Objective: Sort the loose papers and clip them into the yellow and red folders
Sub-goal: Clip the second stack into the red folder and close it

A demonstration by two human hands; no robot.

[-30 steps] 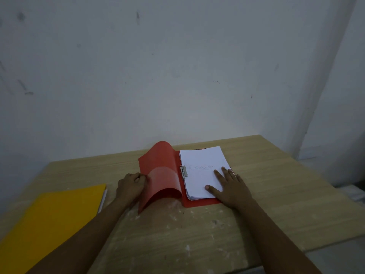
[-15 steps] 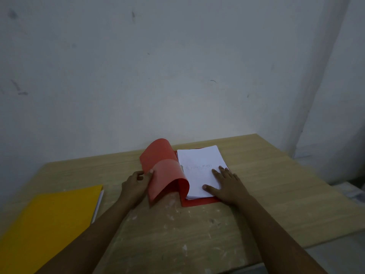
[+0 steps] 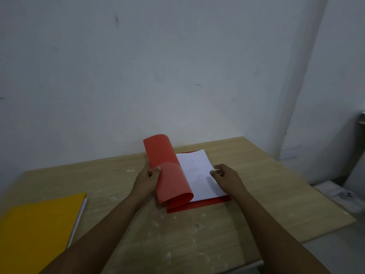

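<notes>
Head view, 1 camera; item 1, red folder [image 3: 199,204], lying open near the middle of the wooden table [image 3: 197,234], its front cover [image 3: 169,175] curling over in a loop toward the right page; item 2, stack of white papers [image 3: 199,171], sitting inside the red folder on its back board, partly under the curling cover; whether the clip is fastened cannot be told, the cover hiding it; item 3, yellow folder [image 3: 37,224], lying closed at the table's near-left corner, white sheet edges showing along its right side, well apart from the red one.

Progress, as a judgement: the yellow folder appears finished; the red folder is being closed, so the task looks close to its end; only laying the cover flat seems left.

Hands: left hand [image 3: 147,179] is pinching the cover's edge between thumb and fingers; right hand [image 3: 227,177] is hovering over the papers, fingers loosely curled, holding nothing.

Change against the 2 earlier frames: the cover is rolling further across the papers; the right hand, pressing flat on the stack then, is now lifting off.
</notes>
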